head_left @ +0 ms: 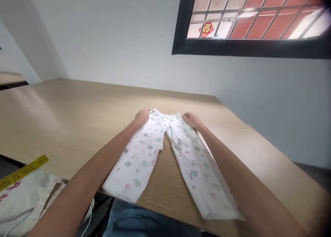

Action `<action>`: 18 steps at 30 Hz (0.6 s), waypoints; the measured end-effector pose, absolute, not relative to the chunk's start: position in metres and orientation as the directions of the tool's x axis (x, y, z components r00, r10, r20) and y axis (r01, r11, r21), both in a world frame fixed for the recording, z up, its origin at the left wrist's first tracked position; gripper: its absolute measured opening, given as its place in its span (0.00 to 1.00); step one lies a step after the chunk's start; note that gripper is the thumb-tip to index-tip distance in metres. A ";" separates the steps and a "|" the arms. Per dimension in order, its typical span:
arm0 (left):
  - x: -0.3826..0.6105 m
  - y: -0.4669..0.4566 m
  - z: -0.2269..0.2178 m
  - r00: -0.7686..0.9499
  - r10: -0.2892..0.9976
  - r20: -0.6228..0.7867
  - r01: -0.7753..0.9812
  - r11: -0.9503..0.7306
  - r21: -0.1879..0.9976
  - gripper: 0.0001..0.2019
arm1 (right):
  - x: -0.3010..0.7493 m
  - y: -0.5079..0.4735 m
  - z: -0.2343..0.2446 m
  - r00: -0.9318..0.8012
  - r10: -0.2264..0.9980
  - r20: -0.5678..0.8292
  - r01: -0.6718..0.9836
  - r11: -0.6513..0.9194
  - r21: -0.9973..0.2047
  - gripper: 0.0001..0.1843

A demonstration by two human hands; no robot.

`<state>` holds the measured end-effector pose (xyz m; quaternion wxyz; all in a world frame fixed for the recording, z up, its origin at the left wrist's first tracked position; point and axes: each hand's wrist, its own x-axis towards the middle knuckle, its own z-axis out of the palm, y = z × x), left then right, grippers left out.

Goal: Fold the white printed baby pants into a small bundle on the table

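Note:
White pants (144, 157) with a print of small green and pink animal figures lie spread on a wooden table, waistband away from me. The two legs fan apart toward the table's near edge. At the left end of the waistband, my left hand (142, 116) is closed on the fabric, its fingertips partly hidden. My right hand (191, 119) pinches the waistband's right end. Both forearms run along the outer sides of the legs and cover part of them.
The wooden table (85, 109) stretches to a white wall (116, 40) with a dark-framed, barred window (248, 47). At the lower left lie a white bag (31, 195) with red marks, a yellow strip (26, 171) and a white cable.

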<state>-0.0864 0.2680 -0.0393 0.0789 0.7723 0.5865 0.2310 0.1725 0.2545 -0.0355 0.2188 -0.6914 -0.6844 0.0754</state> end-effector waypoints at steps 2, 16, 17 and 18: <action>-0.089 0.250 -0.037 0.246 0.927 0.283 0.877 -0.338 0.342 0.15 | 0.173 0.246 -0.033 0.027 0.980 0.195 0.922 0.051 -0.384 0.11; -0.111 0.133 -0.056 0.697 0.697 0.166 0.690 -0.716 0.111 0.20 | 0.029 0.213 -0.049 -0.719 0.680 0.142 0.642 0.729 -0.236 0.20; -0.115 0.119 -0.058 0.708 0.689 0.153 0.680 -0.724 0.117 0.22 | 0.026 0.223 -0.053 -0.696 0.703 0.144 0.672 0.709 -0.214 0.20; -0.121 0.102 -0.058 0.721 0.680 0.135 0.668 -0.733 0.129 0.23 | 0.024 0.232 -0.057 -0.669 0.728 0.151 0.700 0.685 -0.202 0.20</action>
